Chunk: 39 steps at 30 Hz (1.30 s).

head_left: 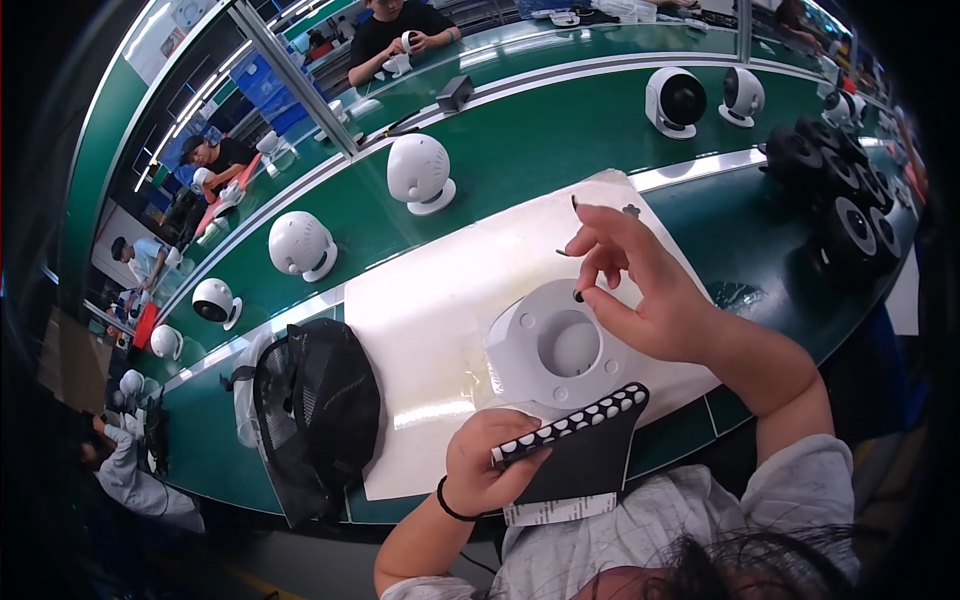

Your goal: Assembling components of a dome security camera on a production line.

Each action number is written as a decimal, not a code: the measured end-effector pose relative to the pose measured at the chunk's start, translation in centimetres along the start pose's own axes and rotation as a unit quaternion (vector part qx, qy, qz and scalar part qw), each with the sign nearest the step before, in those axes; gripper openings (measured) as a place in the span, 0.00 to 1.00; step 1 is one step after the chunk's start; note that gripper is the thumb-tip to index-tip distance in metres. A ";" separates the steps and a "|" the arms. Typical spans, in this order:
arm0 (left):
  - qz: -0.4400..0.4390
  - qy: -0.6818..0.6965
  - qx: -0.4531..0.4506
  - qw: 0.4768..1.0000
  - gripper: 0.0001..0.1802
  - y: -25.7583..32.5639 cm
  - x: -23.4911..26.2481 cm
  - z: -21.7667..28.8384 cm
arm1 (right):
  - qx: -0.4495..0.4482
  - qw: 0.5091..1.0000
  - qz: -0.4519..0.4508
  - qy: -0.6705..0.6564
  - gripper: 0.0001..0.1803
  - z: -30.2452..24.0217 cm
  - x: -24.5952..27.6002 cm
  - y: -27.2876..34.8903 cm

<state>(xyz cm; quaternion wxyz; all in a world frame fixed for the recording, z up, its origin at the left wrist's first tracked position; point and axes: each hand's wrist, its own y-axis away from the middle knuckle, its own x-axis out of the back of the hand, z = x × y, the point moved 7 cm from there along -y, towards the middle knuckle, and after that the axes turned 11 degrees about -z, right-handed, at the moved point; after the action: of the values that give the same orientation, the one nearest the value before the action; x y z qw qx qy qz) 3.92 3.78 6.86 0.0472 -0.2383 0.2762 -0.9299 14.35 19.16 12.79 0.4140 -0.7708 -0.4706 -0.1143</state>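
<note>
My left hand (492,462) is closed on a black sheet with white dots (575,424), its dotted strip tilted up toward the right. Just beyond it, a white rounded housing (512,350) lies on the pale mat, with a round opening and small circular recesses facing up. Above the housing's right side hovers my right hand (635,285), its fingers apart and partly bent. Dark spots show at the fingertips; whether they are nails or small pieces I cannot tell. Beneath the dotted strip hangs the plain black part of the sheet.
A black mesh bag (315,400) lies left of the pale mat (420,300). White round-headed devices (420,173) stand along the green belt (520,130) beyond a metal rail. Several black round parts (850,230) are grouped at the right. Other people work across the line.
</note>
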 end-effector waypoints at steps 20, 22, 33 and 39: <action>-0.026 -0.146 -0.018 0.989 0.19 1.2 0.6 0.1 | -0.091 0.981 -0.160 -0.060 0.32 -1.2 -4.8 -3.8; -0.030 -0.143 -0.006 0.989 0.18 1.3 0.7 0.2 | -0.096 0.984 -0.148 0.014 0.31 -2.1 -4.6 -3.5; -0.012 -0.164 0.005 0.986 0.17 1.9 0.9 0.2 | -0.039 0.979 -0.146 0.133 0.07 -4.7 -5.2 0.1; 0.005 -0.183 -0.034 0.983 0.17 1.3 0.5 0.6 | -0.049 0.981 -0.171 0.081 0.02 -4.1 -5.8 1.0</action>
<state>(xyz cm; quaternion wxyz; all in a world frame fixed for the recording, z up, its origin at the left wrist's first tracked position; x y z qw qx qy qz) 3.72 2.30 6.86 0.0932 -0.4043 0.2960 -0.8604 12.97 12.18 11.53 0.3863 -0.6865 -0.5544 -0.2686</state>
